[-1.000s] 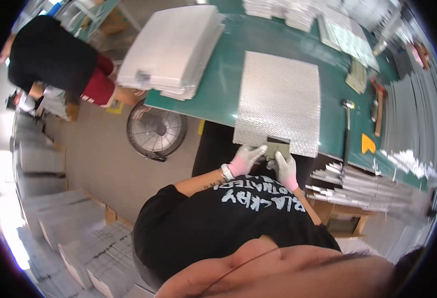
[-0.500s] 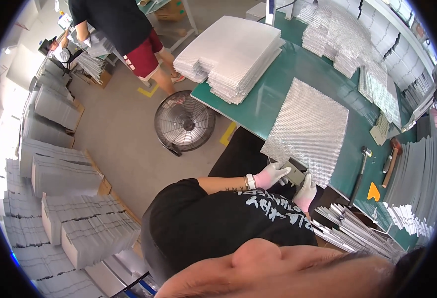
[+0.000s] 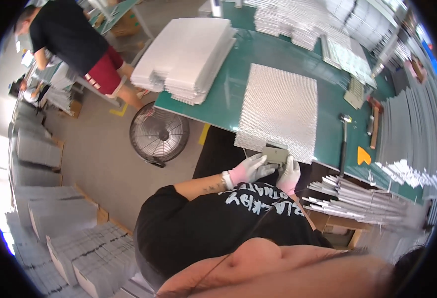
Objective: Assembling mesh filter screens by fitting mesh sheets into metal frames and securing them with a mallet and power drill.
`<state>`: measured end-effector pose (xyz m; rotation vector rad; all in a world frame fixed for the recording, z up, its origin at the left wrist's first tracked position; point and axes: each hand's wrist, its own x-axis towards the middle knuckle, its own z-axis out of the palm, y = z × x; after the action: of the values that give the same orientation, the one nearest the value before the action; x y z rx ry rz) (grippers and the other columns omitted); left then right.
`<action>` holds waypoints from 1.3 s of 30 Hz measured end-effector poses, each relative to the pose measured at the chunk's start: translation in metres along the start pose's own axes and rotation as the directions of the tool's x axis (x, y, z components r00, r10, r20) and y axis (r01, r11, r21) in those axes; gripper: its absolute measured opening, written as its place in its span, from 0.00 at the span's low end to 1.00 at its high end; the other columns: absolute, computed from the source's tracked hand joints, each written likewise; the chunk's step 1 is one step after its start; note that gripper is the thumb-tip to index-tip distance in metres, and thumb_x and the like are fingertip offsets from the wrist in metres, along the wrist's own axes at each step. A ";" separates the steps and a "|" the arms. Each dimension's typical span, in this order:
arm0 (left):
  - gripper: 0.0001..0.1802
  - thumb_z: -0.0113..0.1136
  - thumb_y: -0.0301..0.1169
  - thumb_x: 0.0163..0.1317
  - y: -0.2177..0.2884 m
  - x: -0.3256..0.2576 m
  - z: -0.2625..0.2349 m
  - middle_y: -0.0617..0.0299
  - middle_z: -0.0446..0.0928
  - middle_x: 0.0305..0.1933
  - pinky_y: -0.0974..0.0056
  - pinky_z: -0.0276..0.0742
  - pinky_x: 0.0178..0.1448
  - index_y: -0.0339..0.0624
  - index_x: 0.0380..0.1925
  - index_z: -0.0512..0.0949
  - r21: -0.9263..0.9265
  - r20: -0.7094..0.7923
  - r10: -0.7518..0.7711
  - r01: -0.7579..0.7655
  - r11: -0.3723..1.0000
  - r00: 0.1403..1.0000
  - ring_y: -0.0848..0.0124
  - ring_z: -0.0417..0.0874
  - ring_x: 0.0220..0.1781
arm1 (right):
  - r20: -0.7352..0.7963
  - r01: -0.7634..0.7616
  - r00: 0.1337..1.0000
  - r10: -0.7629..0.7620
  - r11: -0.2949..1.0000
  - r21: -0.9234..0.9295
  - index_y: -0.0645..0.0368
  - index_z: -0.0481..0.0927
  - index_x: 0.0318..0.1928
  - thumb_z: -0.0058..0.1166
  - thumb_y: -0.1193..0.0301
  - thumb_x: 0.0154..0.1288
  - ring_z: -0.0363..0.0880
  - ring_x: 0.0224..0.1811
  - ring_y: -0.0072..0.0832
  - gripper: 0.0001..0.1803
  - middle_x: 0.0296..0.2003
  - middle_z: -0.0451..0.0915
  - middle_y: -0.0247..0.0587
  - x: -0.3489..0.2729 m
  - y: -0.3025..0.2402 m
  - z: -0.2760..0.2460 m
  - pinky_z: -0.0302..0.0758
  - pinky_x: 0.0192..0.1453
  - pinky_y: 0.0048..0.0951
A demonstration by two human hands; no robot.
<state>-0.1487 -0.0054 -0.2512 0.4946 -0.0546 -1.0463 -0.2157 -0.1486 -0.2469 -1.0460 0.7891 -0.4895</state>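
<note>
A perforated silver mesh sheet point(image 3: 280, 107) lies on the green table with its near edge toward me. At that edge, by a dark notch, sits a small grey-green plate point(image 3: 275, 155). My left hand point(image 3: 251, 169), in a white and pink glove, grips the plate's left side with closed fingers. On the plate's right side, my gloved right hand point(image 3: 290, 176) presses thumb and fingers against its edge. The undersides of both hands and the plate's lower part are partly hidden.
Left on the table is a tall stack of white notched sheets point(image 3: 188, 44). To the right lie a hammer point(image 3: 344, 144), a wooden-handled tool point(image 3: 374, 121) and an orange heart-shaped piece point(image 3: 363, 156). A floor fan point(image 3: 163, 134) stands left; a co-worker point(image 3: 69, 37) is beyond it.
My view has shifted, so the table and sheet appear farther left. Both hands stay at the plate, which now lies flatter against the sheet's near edge. The co-worker has leaned more to the left.
</note>
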 end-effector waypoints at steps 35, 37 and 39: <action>0.29 0.54 0.44 0.65 0.059 0.070 0.083 0.49 0.61 0.71 0.40 0.44 0.77 0.52 0.66 0.67 0.494 0.331 -0.123 -0.283 -0.822 0.936 0.50 0.55 0.76 | 0.149 -0.214 0.969 0.199 0.973 0.091 0.61 0.76 0.48 0.46 0.51 0.74 0.81 0.39 0.29 0.24 0.38 0.79 0.39 0.009 -0.007 -0.011 0.78 0.41 0.30; 0.29 0.54 0.45 0.65 0.079 0.084 0.082 0.51 0.61 0.72 0.41 0.43 0.77 0.52 0.66 0.67 0.496 0.361 -0.185 -0.357 -0.792 0.914 0.52 0.55 0.76 | 0.361 -0.527 0.778 0.514 0.847 -0.070 0.63 0.75 0.49 0.41 0.43 0.73 0.81 0.31 0.32 0.32 0.37 0.78 0.43 0.012 -0.024 -0.013 0.79 0.32 0.30; 0.31 0.57 0.44 0.63 0.104 0.102 0.071 0.53 0.62 0.72 0.43 0.42 0.78 0.51 0.66 0.68 0.503 0.441 -0.299 -0.509 -0.699 0.846 0.54 0.55 0.77 | 0.659 -0.210 0.518 0.546 0.827 -0.521 0.64 0.75 0.54 0.44 0.49 0.74 0.81 0.43 0.33 0.28 0.46 0.81 0.46 0.009 -0.034 -0.009 0.78 0.48 0.32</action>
<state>-0.0313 -0.0754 -0.1644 2.0884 -1.9799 -0.1383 -0.2166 -0.1746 -0.2218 -1.2462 0.2686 0.5630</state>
